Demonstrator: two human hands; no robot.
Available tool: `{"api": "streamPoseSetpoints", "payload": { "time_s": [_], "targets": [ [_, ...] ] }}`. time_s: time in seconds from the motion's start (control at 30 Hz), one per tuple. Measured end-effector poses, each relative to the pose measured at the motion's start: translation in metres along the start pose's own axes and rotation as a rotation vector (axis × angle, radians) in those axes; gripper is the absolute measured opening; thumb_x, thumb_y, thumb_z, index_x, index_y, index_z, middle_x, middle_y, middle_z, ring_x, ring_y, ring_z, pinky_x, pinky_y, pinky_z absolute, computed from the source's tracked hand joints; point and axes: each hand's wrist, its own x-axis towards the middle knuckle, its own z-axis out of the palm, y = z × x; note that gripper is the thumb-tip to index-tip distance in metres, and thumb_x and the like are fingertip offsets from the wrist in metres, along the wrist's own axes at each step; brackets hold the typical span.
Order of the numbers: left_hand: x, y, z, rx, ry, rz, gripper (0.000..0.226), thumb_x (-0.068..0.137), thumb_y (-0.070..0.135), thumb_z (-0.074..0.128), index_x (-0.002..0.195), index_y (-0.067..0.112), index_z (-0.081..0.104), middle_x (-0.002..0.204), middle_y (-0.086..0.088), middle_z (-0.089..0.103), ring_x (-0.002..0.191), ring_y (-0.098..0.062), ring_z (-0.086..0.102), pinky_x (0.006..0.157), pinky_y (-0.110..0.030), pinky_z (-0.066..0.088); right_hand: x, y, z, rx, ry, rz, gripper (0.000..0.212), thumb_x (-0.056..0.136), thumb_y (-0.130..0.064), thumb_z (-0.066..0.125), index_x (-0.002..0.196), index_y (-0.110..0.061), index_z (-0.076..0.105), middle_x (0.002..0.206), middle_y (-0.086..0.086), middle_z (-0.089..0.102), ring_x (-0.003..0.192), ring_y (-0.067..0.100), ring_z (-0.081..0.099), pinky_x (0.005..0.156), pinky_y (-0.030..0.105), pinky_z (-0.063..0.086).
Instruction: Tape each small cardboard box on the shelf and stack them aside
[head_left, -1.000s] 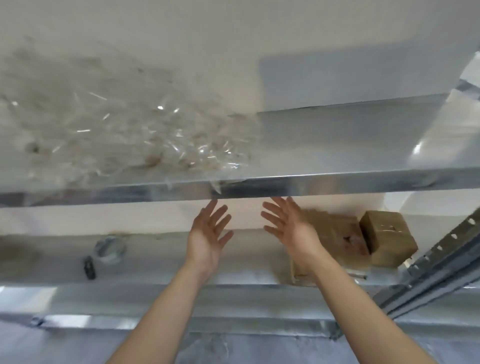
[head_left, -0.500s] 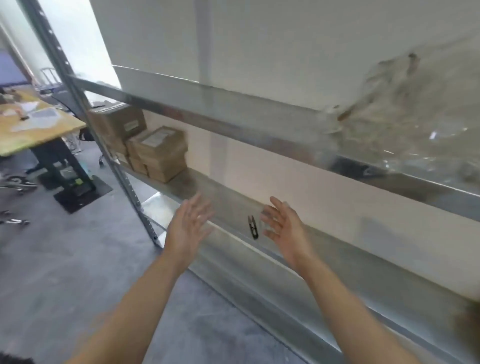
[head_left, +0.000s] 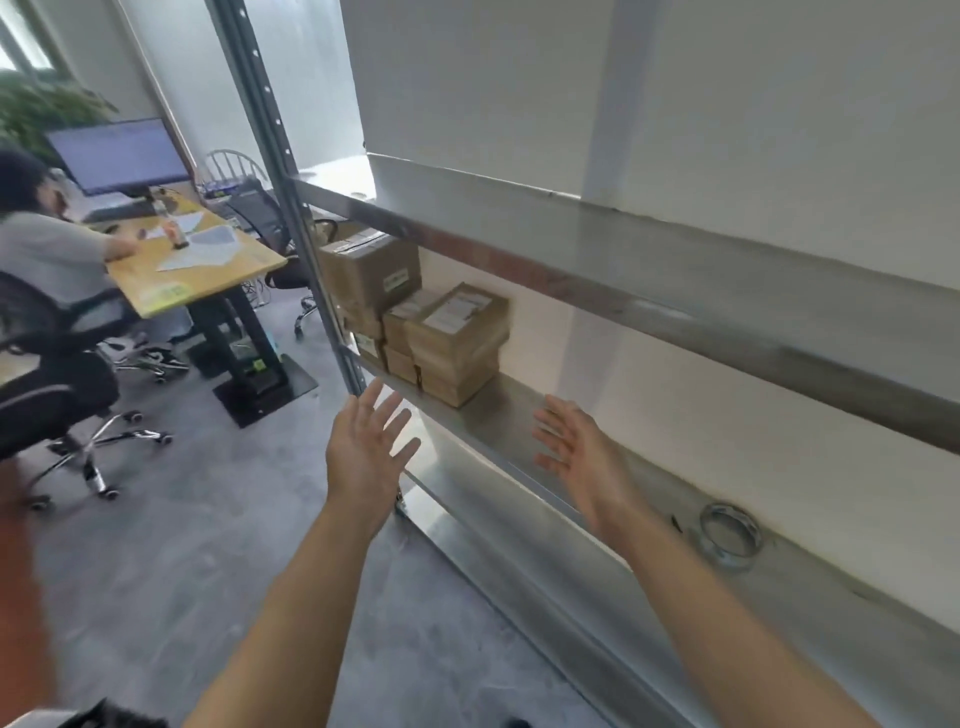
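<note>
Cardboard boxes (head_left: 457, 338) stacked at the left end of the metal shelf (head_left: 498, 415)
Your left hand (head_left: 363, 447) and right hand (head_left: 579, 449) hover before the shelf, both empty with fingers spread, short of the boxes; the tape roll (head_left: 727, 535) lies on the shelf to your right
</note>
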Motion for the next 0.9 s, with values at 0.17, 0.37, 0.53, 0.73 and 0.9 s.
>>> {"api": "streamPoseSetpoints", "payload": {
  "time_s": [0.17,0.37,0.53,0.73,0.9],
  "targets": [
    [0.067,0.009,-0.015,0.264,0.001,0.020,0.057,0.099,0.057,0.038,0.148,0.029,0.047,0.148,0.002,0.053,0.138,-0.021,0.047,0.108,-0.046,0.041,0.082,0.005,0.027,0.009,-0.033,0.032,0.042,0.108,-0.036,0.036,0.145,-0.019,0.047,0.139,-0.001,0.056,0.125,0.015,0.056,0.098,0.033,0.049],
    [0.134,0.026,-0.027,0.433,-0.023,0.025,0.060,0.097,0.059,0.033,0.148,0.030,0.045,0.151,0.003,0.048,0.141,-0.023,0.043,0.114,-0.048,0.035,0.149,-0.009,0.049,-0.007,-0.045,0.048,0.045,0.107,-0.036,0.039,0.148,-0.018,0.043,0.131,-0.004,0.058,0.126,0.016,0.055,0.103,0.037,0.048],
    [0.196,0.035,-0.017,0.474,-0.084,0.007,0.046,0.107,0.050,0.028,0.145,0.033,0.047,0.151,0.006,0.048,0.140,-0.016,0.042,0.116,-0.043,0.033,0.188,-0.015,0.055,-0.060,0.016,0.048,0.037,0.108,-0.036,0.038,0.139,-0.019,0.049,0.141,0.002,0.053,0.132,0.019,0.051,0.109,0.040,0.045],
    [0.268,0.038,-0.005,0.485,-0.209,-0.042,0.050,0.108,0.045,0.030,0.152,0.025,0.041,0.150,0.005,0.046,0.141,-0.014,0.041,0.120,-0.039,0.026,0.224,-0.011,0.072,-0.176,0.147,0.054,0.037,0.108,-0.039,0.036,0.138,-0.023,0.050,0.136,-0.005,0.056,0.123,0.011,0.054,0.096,0.028,0.050],
    [0.321,0.033,-0.007,0.497,-0.314,-0.103,0.037,0.109,0.041,0.030,0.139,0.031,0.050,0.141,0.005,0.054,0.136,-0.017,0.047,0.116,-0.039,0.034,0.244,-0.011,0.097,-0.153,0.310,0.047,0.024,0.109,-0.036,0.034,0.099,-0.037,0.057,0.109,-0.018,0.060,0.102,0.000,0.056,0.104,0.034,0.045]
  ]
}}
